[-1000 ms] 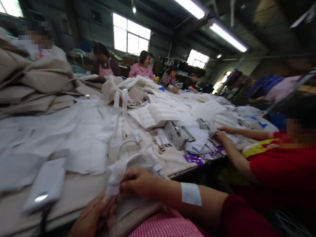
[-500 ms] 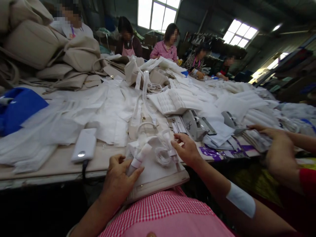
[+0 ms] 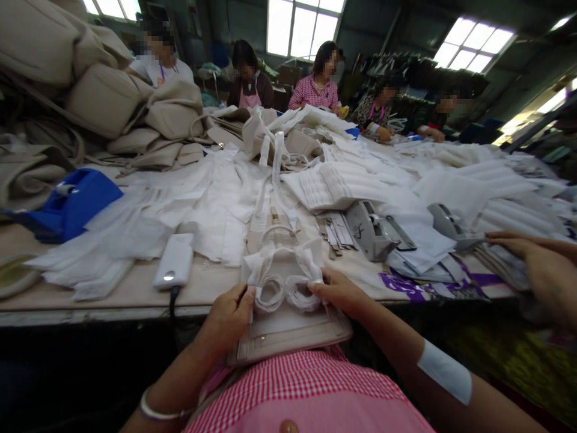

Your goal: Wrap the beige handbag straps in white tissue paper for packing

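Observation:
A beige bag (image 3: 293, 344) lies at the table's front edge against my checked apron, partly covered by a white sheet. On the sheet rest two ring-shaped loops of white-wrapped strap (image 3: 270, 294), side by side. My left hand (image 3: 229, 316) pinches the wrapped strap at the left loop, thumb on top. At the right loop, my right hand (image 3: 340, 291) has its thumb and fingers closed on the strap's outer side. The fingertips under the strap are hidden. Behind the loops, a thin beige handle (image 3: 277, 228) arches up beside more wrapped straps.
A white power bank (image 3: 174, 261) with a black cable lies left, near a blue tape dispenser (image 3: 85, 204). Grey tape dispensers (image 3: 372, 231) stand right. Another person's hands (image 3: 536, 252) work at far right. Beige bags (image 3: 103, 99) pile up at back left.
My left hand has pressed its strap down into a loop beside the other one. My right hand has come from above the bag onto the right loop. The view has turned leftward.

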Demonstrator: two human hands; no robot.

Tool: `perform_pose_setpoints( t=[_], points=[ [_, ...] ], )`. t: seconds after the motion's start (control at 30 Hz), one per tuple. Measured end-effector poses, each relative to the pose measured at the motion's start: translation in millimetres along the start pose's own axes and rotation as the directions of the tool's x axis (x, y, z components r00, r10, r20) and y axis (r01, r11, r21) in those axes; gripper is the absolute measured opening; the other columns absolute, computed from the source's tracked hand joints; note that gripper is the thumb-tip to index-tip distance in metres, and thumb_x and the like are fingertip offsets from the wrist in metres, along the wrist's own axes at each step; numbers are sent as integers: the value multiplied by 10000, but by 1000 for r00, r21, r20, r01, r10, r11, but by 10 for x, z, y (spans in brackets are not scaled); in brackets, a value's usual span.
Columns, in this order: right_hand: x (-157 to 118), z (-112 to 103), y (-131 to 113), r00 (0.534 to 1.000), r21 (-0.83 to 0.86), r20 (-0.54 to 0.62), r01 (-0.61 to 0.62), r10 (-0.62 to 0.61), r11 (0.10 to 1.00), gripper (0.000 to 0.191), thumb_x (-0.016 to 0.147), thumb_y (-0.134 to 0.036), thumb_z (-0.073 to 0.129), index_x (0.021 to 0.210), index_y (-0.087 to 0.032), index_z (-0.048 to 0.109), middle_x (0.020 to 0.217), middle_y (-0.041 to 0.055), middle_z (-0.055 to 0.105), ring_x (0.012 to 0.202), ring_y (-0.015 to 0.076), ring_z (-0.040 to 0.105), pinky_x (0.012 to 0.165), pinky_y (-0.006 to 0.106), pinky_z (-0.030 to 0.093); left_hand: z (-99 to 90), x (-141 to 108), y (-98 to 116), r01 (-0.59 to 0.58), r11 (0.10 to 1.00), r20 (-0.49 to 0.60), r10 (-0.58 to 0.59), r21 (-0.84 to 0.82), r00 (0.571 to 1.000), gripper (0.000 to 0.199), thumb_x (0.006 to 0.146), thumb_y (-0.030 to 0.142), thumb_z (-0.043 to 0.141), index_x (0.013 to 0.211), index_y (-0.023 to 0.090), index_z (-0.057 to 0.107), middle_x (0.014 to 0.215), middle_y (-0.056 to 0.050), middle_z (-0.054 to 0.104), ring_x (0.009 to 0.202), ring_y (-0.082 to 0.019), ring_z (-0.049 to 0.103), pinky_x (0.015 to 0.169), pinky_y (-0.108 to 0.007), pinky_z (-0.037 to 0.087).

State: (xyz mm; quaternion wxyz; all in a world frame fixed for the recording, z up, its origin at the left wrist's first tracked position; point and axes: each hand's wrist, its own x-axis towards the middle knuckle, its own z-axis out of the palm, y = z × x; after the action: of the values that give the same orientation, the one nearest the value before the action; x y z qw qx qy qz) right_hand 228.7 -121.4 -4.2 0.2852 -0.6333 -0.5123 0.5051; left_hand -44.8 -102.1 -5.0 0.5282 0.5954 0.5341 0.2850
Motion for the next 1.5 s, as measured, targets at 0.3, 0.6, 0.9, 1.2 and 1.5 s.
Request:
perform_pose_setpoints(
  t=[0.3,0.6,0.9,1.2,1.5],
  points=[
    [403,-493,109,832,-490,-336,245,-441,836,371,858,-348,530,1166,-166,629,1136,123,637,953,219,608,851,365,473,-290,391,-140,-398,714,-140,566,575,813,389,900,293,478,1260,166,555,1298,-131,557,1214,-249,520,1039,-396,418],
    [971,-188,246,880,-350,-388,133,-273,927,523,763,-277,579,1270,-149,554,924,58,700,795,173,633,735,283,480,-199,770,-114,-117,676,-129,303,728,944,404,955,385,316,839,173,640,840,-86,689,788,-188,625,739,-277,462],
    [1029,-65,209,900,-389,-412,-31,-144,921,268,741,-344,616,878,-126,686,753,98,692,663,188,599,594,266,411,-180,1174,-104,153,598,-222,43,787,974,365,892,318,399,767,137,690,865,-197,726,810,-283,679,662,-333,440],
    [615,-49,387,928,-367,-336,26,-158,930,477,783,-348,574,1198,-116,612,819,79,706,716,204,614,630,278,432,-145,598,-169,115,652,-228,91,749,969,272,891,395,464,962,181,617,912,-85,699,862,-213,638,720,-287,437],
    [18,-113,457,967,-569,-119,118,-223,814,261,826,-346,485,978,-174,609,607,-20,543,568,161,484,559,262,320,-220,-178,-311,86,903,-15,-88,421,996,164,745,295,554,773,176,663,617,25,586,593,-146,518,560,-243,367]
  ],
)
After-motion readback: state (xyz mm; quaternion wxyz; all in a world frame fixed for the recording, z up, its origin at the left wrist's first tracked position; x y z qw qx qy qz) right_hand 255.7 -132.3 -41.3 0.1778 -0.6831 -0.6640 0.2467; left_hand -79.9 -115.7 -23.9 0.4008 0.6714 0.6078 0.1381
